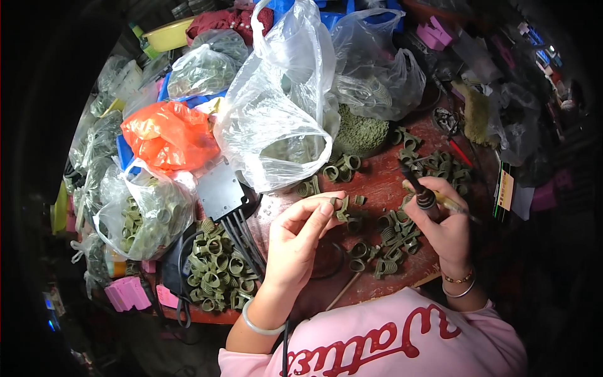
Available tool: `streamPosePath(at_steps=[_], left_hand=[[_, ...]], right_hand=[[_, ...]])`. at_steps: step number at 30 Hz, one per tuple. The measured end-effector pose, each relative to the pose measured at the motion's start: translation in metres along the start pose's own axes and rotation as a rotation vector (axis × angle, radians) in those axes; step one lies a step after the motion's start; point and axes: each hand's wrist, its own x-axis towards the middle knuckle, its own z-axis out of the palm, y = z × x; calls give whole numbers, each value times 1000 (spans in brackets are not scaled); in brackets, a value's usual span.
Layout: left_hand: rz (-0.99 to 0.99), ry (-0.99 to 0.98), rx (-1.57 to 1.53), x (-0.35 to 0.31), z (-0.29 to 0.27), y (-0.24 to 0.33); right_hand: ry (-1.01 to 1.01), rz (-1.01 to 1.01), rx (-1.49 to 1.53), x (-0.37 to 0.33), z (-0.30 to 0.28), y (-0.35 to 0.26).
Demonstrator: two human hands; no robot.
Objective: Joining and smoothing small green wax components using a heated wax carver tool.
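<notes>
My left hand point(295, 235) pinches a small olive-green plastic part point(343, 212) between thumb and fingertips, over the middle of the red table. To its right, my right hand point(446, 223) is closed round a dark, pen-shaped tool point(423, 197) whose narrow end points up and left. The tool's exact kind is unclear, and a blurred yellowish piece also shows by the fingers. The tool is apart from the held part. Similar ring-shaped green parts point(396, 242) lie loose between and below the hands, and more parts point(440, 166) lie beyond my right hand.
A heap of green parts point(217, 267) covers the table's left front. Behind stand a large clear plastic bag point(276, 119), an orange bag point(166, 135) and a bag of parts point(144, 217). A dark box point(221, 190) trails cables toward me. A thin stick point(344, 291) lies near the front edge.
</notes>
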Motion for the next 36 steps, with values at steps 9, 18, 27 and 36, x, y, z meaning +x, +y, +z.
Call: streamPosePath(at_steps=[9, 18, 27, 36], left_hand=[[2, 19, 16, -1, 1, -3], [91, -2, 108, -1, 1, -7], [130, -4, 119, -1, 2, -7], [127, -1, 115, -2, 1, -7]], right_hand=[[126, -282, -588, 5, -19, 7], [-44, -213, -387, -10, -17, -6], [-102, -298, -443, -12, -14, -9], [-91, -300, -445, -13, -11, -7]])
